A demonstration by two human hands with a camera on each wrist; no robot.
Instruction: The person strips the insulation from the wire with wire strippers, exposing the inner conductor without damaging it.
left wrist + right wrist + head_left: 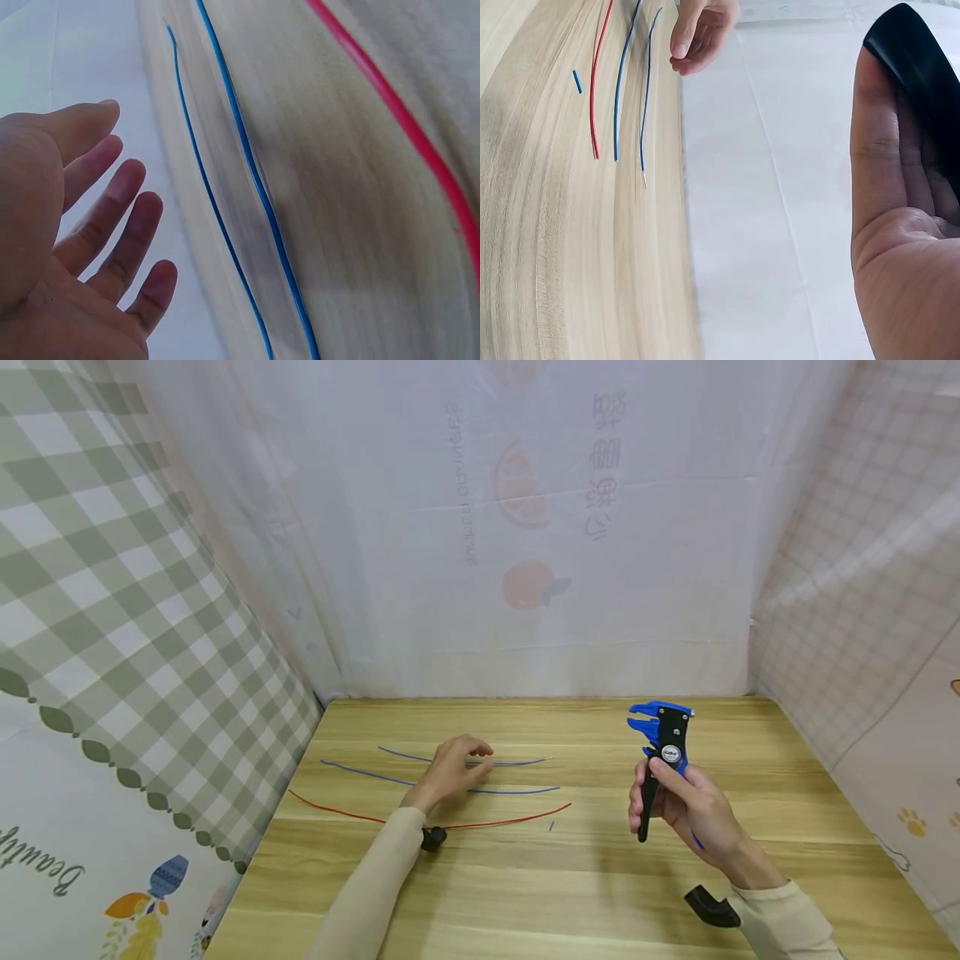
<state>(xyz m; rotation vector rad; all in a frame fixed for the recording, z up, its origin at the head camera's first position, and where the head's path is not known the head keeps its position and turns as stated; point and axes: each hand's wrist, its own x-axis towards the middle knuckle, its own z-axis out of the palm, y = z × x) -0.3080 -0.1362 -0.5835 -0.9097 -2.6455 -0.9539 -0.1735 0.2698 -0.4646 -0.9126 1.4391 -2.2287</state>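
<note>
My right hand (701,814) grips a wire stripper (667,731) with blue jaws and a black body, raised over the right side of the table. In the right wrist view only its black handle (911,56) shows. Relaxed and holding nothing, my left hand (453,772) hovers over two blue wires, fingers slightly bent. The farther blue wire (646,112) has a bare end. A second blue wire (517,792) lies nearer to me. Closest of the three is a red wire (502,822), partly hidden by my left wrist.
A short blue offcut (551,826) lies on the wooden table (525,893), near the red wire's right end. A white curtain (420,635) hangs behind the table's far edge. Patterned cloths hang at both sides.
</note>
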